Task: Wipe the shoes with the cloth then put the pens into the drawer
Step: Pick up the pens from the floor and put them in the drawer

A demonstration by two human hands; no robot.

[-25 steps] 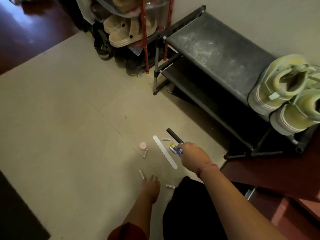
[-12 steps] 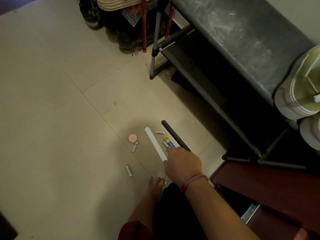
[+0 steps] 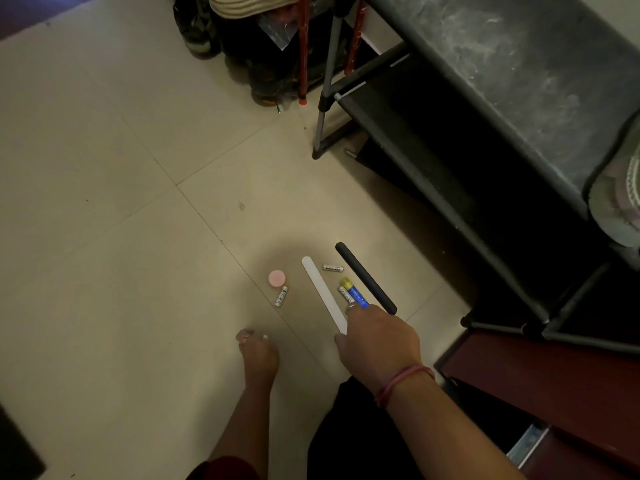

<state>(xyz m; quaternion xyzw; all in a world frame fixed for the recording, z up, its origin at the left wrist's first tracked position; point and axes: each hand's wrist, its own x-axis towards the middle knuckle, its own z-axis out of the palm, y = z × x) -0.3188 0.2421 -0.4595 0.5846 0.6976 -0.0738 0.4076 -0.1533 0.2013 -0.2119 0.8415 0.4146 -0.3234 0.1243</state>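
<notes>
On the tiled floor lies a blue pen with a yellow cap (image 3: 354, 293), between a long black pen (image 3: 363, 277) and a white flat stick (image 3: 320, 289). My right hand (image 3: 377, 344), with a pink band at the wrist, reaches down over them. Its bent fingertips close on the blue pen's near end, and it hides the near end of the white stick. One pale sneaker (image 3: 620, 202) sits on the black shoe rack (image 3: 502, 64) at the right edge. My left hand is out of view, and I see no cloth.
Small batteries (image 3: 333, 268) and a pink round lid (image 3: 277, 278) lie around the pens. My bare foot (image 3: 258, 355) stands left of the hand. A red-brown cabinet (image 3: 554, 382) is at the lower right. More shoes fill a stand (image 3: 263, 46) at the top.
The view has dropped lower and closer to the floor items, so most of the sneakers have left the frame. My right hand stays at the blue pen's near end.
</notes>
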